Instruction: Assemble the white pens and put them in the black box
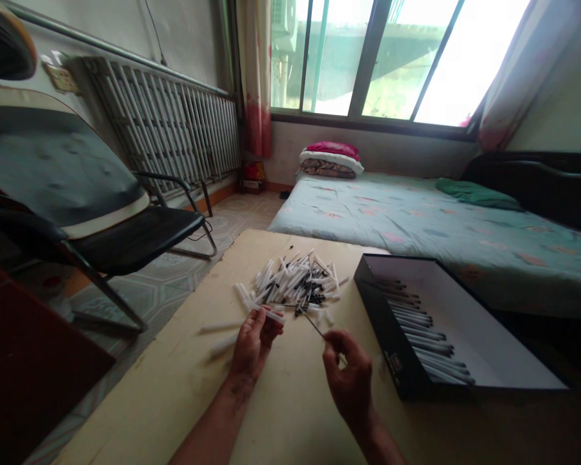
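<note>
The right hand [349, 378] pinches a thin black refill [314, 325], its long axis slanting up-left toward the white barrel [275, 317] held in the closed left hand [252, 343], just below the pile [295, 284].

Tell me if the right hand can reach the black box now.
Likely yes: the right hand sits close beside the black rectangular cardboard box, with only bare pale board between them and nothing in the way; only its low wall needs clearing.
</note>
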Demonstrator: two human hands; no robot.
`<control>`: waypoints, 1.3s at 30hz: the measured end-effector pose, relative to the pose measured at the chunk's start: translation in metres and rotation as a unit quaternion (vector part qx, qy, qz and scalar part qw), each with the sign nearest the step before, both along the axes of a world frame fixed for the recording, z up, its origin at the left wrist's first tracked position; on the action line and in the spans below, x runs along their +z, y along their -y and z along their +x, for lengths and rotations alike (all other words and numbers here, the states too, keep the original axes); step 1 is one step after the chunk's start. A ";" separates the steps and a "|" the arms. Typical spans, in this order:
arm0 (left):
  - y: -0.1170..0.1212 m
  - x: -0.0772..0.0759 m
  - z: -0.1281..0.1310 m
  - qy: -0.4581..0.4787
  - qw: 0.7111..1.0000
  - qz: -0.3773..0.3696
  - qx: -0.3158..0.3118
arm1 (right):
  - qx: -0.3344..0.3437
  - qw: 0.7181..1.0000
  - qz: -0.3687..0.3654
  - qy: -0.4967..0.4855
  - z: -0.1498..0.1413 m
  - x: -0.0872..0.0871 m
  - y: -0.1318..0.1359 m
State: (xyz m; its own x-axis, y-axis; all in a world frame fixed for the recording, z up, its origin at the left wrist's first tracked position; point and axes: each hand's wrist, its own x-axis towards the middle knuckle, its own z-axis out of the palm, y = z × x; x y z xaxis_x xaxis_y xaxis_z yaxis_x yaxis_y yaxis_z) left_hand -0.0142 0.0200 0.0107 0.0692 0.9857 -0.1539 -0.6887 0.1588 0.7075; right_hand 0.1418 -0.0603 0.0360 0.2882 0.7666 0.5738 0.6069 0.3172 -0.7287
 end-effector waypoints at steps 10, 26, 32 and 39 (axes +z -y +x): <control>0.000 -0.001 0.000 0.006 1.000 0.006 -0.007 | 0.070 0.997 0.012 -0.012 -0.012 0.004 0.008; 0.013 0.000 0.010 0.034 0.983 -0.034 -0.179 | 0.043 0.969 -0.075 -0.230 -0.003 -0.008 -0.004; 0.007 0.002 0.002 0.119 0.983 -0.110 -0.084 | -0.078 0.983 -0.146 -0.074 0.039 -0.021 -0.030; 0.007 0.006 0.002 0.131 0.982 -0.119 -0.073 | -0.090 0.954 -0.226 0.175 0.056 -0.026 -0.065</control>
